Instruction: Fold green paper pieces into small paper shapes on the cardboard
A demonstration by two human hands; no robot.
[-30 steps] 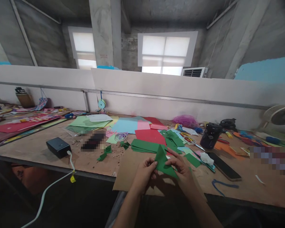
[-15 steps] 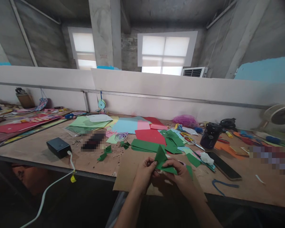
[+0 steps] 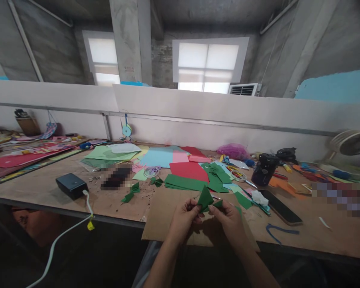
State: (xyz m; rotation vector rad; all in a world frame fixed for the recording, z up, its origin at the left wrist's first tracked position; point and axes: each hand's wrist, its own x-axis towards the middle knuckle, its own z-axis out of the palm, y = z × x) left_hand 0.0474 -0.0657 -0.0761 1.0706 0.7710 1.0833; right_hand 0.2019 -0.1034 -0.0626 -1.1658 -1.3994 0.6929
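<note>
A folded piece of green paper [image 3: 205, 198] with a pointed top is held between both hands above a brown cardboard sheet [image 3: 160, 218]. My left hand [image 3: 188, 214] pinches its left lower side between thumb and fingers. My right hand [image 3: 226, 214] is closed on the right part, its thumb near the middle of the fold. Some of the paper's lower edge is hidden by my fingers. Just behind the hands lies a stack of green paper strips [image 3: 186, 183], and more cut green pieces [image 3: 217, 176] are heaped to its right.
A dark phone [image 3: 283, 208], a blue strip [image 3: 282, 232] and a black tumbler [image 3: 264, 170] lie or stand at right. Red paper [image 3: 189, 171] is behind. A black box [image 3: 72, 186] with a white cable is left. A fan [image 3: 351, 144] stands far right.
The right part of the green paper, spread out flat earlier, is now folded in and smaller between my fingers. My right hand has shifted slightly, thumb closer to the left hand.
</note>
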